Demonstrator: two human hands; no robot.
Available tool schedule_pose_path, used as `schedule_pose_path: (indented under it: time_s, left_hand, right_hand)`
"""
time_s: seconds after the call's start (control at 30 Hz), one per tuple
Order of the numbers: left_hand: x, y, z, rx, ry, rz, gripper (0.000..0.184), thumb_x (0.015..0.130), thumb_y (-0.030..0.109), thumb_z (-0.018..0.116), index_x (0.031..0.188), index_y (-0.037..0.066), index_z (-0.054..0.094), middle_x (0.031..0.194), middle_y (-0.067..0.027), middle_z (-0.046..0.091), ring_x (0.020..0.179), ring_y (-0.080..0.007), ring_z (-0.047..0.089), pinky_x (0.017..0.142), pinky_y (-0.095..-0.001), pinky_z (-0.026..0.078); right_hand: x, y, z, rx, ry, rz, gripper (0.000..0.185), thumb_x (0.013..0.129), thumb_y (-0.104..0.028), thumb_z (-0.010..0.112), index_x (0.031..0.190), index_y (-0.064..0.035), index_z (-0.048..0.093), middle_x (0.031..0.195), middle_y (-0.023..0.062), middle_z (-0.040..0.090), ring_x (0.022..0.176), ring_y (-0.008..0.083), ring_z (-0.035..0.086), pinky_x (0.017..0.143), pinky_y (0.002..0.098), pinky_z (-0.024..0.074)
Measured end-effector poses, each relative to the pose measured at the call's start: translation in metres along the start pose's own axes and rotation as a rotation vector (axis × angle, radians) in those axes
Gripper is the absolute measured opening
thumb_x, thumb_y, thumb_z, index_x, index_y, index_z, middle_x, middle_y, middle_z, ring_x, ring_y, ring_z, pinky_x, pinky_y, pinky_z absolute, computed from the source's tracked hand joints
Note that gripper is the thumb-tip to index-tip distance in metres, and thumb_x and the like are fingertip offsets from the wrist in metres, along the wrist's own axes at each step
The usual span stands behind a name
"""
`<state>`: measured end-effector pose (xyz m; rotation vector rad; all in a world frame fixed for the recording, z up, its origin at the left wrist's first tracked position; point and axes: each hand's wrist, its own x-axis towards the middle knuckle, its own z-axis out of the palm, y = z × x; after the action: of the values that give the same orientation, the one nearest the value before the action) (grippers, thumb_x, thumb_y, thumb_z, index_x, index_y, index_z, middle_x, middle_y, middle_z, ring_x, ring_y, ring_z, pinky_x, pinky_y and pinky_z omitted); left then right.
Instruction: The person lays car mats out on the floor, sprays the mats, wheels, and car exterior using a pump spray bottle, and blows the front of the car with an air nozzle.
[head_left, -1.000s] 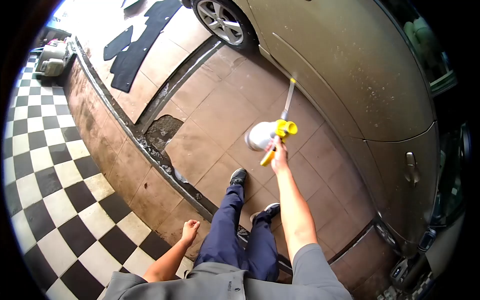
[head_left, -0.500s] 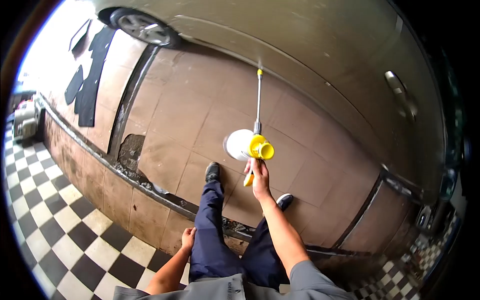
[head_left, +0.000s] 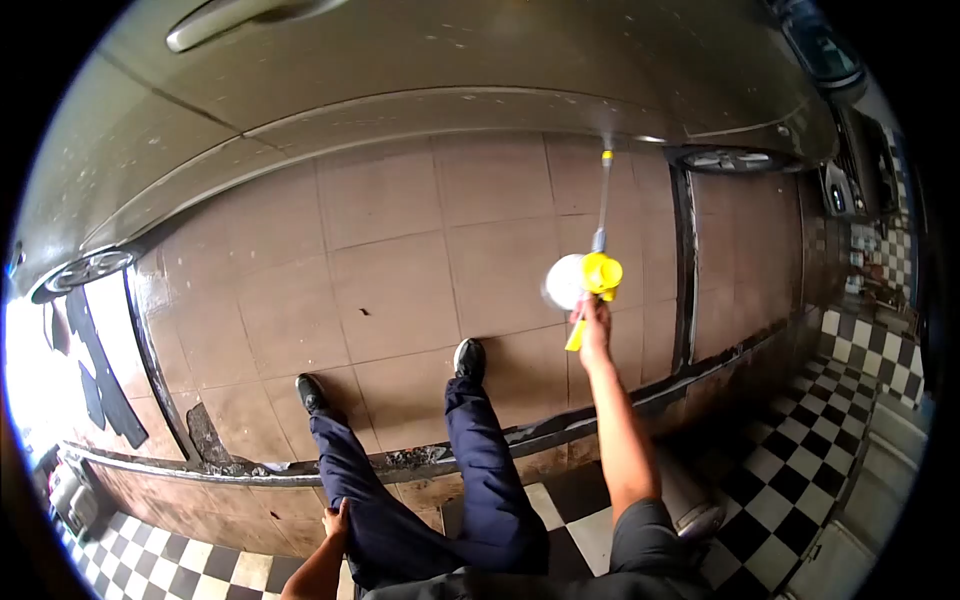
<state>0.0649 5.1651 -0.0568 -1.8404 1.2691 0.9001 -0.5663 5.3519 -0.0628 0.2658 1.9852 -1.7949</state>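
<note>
My right hand (head_left: pixel 594 330) is closed round the grip of a yellow and white spray gun (head_left: pixel 603 273), held out ahead over the tiles. Its round white part looks blurred. From its front a thin metal wand (head_left: pixel 604 200) runs to a yellow nozzle (head_left: pixel 607 157), close to the lower side of an olive-coloured car (head_left: pixel 400 70). A faint whitish spray shows at the tip. Down at my thigh, my left hand (head_left: pixel 337 521) has its fingers curled against the dark blue trouser leg (head_left: pixel 355 490) and seems to grip the cloth.
Brown floor tiles (head_left: pixel 400 280) lie between my shoes and the car. Dark channels (head_left: pixel 686 270) cross them, and a low ledge (head_left: pixel 300 510) runs behind my feet. Wheels (head_left: pixel 735 160) show at both ends of the car. Dark mats (head_left: pixel 105 385) lie far left; checkered floor (head_left: pixel 790 470) spreads behind.
I have moved right along the car, and a second wheel has come into view. The nozzle now points low near that wheel. My left hand stays at my thigh.
</note>
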Motion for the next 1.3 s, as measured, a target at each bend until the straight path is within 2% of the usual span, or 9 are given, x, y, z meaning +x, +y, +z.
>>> schedule_pose_path:
  time_s: [0.23, 0.47, 0.63, 0.77, 0.87, 0.97, 1.07, 1.17, 1.3]
  left_hand:
    - [-0.033, 0.044, 0.017, 0.212, -0.015, -0.143, 0.097, 0.064, 0.075, 0.047, 0.128, 0.003, 0.032, 0.122, -0.0283, 0.038, 0.115, -0.0415, 0.037, 0.095, -0.0460, 0.032]
    - [-0.029, 0.018, 0.011, 0.115, 0.075, -0.044, 0.082, 0.072, 0.067, 0.046, 0.118, 0.000, 0.039, 0.116, -0.0273, 0.043, 0.110, -0.0410, 0.042, 0.093, -0.0443, 0.035]
    - [-0.027, 0.007, 0.001, 0.021, 0.108, -0.018, 0.074, 0.075, 0.063, 0.047, 0.114, 0.000, 0.043, 0.111, -0.0258, 0.046, 0.106, -0.0388, 0.044, 0.091, -0.0425, 0.036]
    - [0.009, -0.053, 0.008, -0.092, 0.142, 0.172, 0.065, 0.078, 0.057, 0.048, 0.109, 0.000, 0.046, 0.105, -0.0253, 0.049, 0.101, -0.0380, 0.047, 0.087, -0.0413, 0.038]
    - [-0.017, -0.025, -0.032, -0.294, 0.120, 0.041, 0.057, 0.081, 0.051, 0.049, 0.105, -0.001, 0.048, 0.102, -0.0238, 0.050, 0.096, -0.0348, 0.050, 0.084, -0.0387, 0.040]
    - [-0.010, -0.040, -0.045, -0.423, 0.103, 0.068, 0.051, 0.083, 0.044, 0.051, 0.104, -0.002, 0.049, 0.098, -0.0210, 0.053, 0.092, -0.0291, 0.052, 0.081, -0.0348, 0.041]
    - [-0.007, -0.050, -0.056, -0.573, 0.070, 0.098, 0.047, 0.085, 0.040, 0.051, 0.104, -0.003, 0.049, 0.094, -0.0173, 0.055, 0.088, -0.0244, 0.053, 0.079, -0.0321, 0.041]
    - [-0.004, -0.053, -0.067, -0.717, 0.033, 0.104, 0.043, 0.086, 0.036, 0.051, 0.103, -0.004, 0.050, 0.092, -0.0142, 0.056, 0.086, -0.0207, 0.052, 0.078, -0.0297, 0.041]
    - [0.009, -0.066, -0.059, -0.711, 0.046, 0.145, 0.042, 0.086, 0.035, 0.051, 0.103, -0.004, 0.050, 0.092, -0.0135, 0.056, 0.085, -0.0199, 0.052, 0.078, -0.0292, 0.041]
  right_hand:
    - [0.120, -0.013, -0.151, -0.202, 0.217, 0.161, 0.023, 0.085, -0.033, 0.052, 0.081, -0.0102, 0.051, 0.067, -0.0012, 0.049, 0.056, 0.0094, 0.047, 0.050, 0.0235, 0.0420]
    - [0.157, 0.058, -0.157, -0.103, 0.203, 0.286, 0.021, 0.085, -0.030, 0.054, 0.087, -0.0083, 0.052, 0.068, -0.0010, 0.046, 0.058, 0.0112, 0.046, 0.055, 0.0232, 0.0409]
    - [0.112, 0.090, -0.028, -0.126, 0.105, 0.344, 0.019, 0.086, -0.028, 0.052, 0.086, -0.0089, 0.051, 0.068, -0.0019, 0.045, 0.057, 0.0093, 0.044, 0.053, 0.0231, 0.0398]
    - [0.073, 0.142, 0.094, -0.090, -0.170, 0.358, 0.019, 0.083, -0.031, 0.056, 0.092, -0.0134, 0.052, 0.076, -0.0025, 0.048, 0.066, 0.0090, 0.047, 0.061, 0.0255, 0.0408]
    - [0.029, 0.164, 0.210, -0.147, -0.365, 0.354, 0.024, 0.083, -0.034, 0.057, 0.095, -0.0145, 0.053, 0.080, -0.0034, 0.049, 0.074, 0.0083, 0.047, 0.068, 0.0309, 0.0417]
    - [-0.014, 0.190, 0.319, -0.192, -0.705, 0.297, 0.027, 0.084, -0.041, 0.053, 0.077, -0.0148, 0.050, 0.069, -0.0045, 0.047, 0.063, 0.0068, 0.046, 0.058, 0.0228, 0.0373]
    - [-0.064, 0.209, 0.413, -0.250, -0.890, 0.308, 0.026, 0.085, -0.038, 0.053, 0.083, -0.0127, 0.048, 0.068, -0.0043, 0.047, 0.062, 0.0062, 0.045, 0.059, 0.0222, 0.0386]
    - [-0.115, 0.226, 0.468, -0.257, -0.978, 0.205, 0.040, 0.085, -0.044, 0.050, 0.083, -0.0041, 0.052, 0.069, 0.0005, 0.054, 0.061, 0.0095, 0.049, 0.057, 0.0240, 0.0408]
    - [-0.157, 0.177, 0.465, -0.309, -1.176, 0.163, 0.029, 0.088, -0.033, 0.050, 0.081, -0.0049, 0.048, 0.070, 0.0002, 0.049, 0.064, 0.0088, 0.046, 0.063, 0.0233, 0.0399]
